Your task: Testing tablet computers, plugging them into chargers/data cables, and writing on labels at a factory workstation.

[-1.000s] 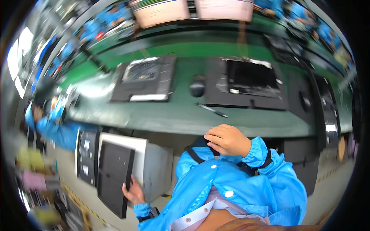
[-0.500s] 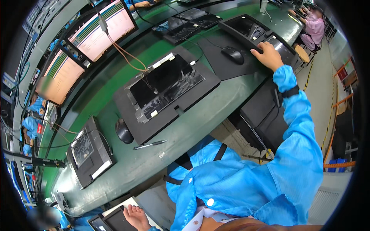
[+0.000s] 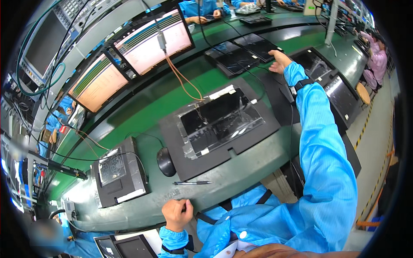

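Observation:
My left hand (image 3: 177, 214) is curled into a loose fist at the bench's front edge, below a pen (image 3: 192, 182); nothing shows in it. My right hand (image 3: 279, 61) reaches across to the far right, above the bench beside flat black panels (image 3: 232, 58). Its fingers are bent but apart, and no held thing is visible. Between the hands lies a dark display panel (image 3: 219, 114) with clear film over its lower part, resting on a black pad (image 3: 172, 142). A brown cable (image 3: 183, 77) runs down to the panel's upper edge.
A black mouse (image 3: 165, 162) sits left of the pad. Farther left is a black fixture (image 3: 118, 174) with a film-covered plate. Two monitors (image 3: 155, 41) stand behind. Black trays (image 3: 316, 64) lie at the right. Other people work across the bench and at the far right.
My left hand has risen to the bench edge and closed from a half-open pose. The right hand has left the trays and moved farther across the bench. The view has shifted.

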`<state>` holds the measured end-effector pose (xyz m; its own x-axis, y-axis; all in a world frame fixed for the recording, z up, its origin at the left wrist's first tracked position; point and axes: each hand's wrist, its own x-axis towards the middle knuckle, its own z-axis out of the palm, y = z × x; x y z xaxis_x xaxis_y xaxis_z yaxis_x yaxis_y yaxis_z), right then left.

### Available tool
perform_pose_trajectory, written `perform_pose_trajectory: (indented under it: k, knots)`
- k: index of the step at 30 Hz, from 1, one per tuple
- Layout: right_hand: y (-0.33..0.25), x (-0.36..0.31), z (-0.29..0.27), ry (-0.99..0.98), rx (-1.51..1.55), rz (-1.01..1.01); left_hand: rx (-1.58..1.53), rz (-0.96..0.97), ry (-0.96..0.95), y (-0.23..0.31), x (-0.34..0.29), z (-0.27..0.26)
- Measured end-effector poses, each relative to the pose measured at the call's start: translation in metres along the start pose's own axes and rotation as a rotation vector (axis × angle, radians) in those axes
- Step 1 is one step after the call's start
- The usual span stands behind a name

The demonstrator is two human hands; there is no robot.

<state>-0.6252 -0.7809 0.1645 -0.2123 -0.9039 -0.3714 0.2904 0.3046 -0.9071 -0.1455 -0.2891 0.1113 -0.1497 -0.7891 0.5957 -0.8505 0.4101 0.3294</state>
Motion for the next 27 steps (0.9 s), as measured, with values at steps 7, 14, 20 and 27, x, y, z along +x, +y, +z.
perform_pose_trajectory:
  k: [7,14,20,27]
  knots:
    - [0.008,0.074,0.022,0.285,0.098,0.122,-0.011,-0.137,0.069,-0.003,-0.004,-0.001]
    - [0.001,0.079,0.01,0.04,0.285,-0.227,0.003,-0.133,0.112,-0.004,-0.003,-0.004]
    - [-0.039,-0.049,-0.053,-0.065,0.345,-0.645,-0.162,-0.243,0.103,0.006,0.004,-0.013]
    - [0.05,-0.316,-0.073,-0.145,0.152,-0.811,-1.157,-0.38,-0.341,0.046,0.058,0.015]
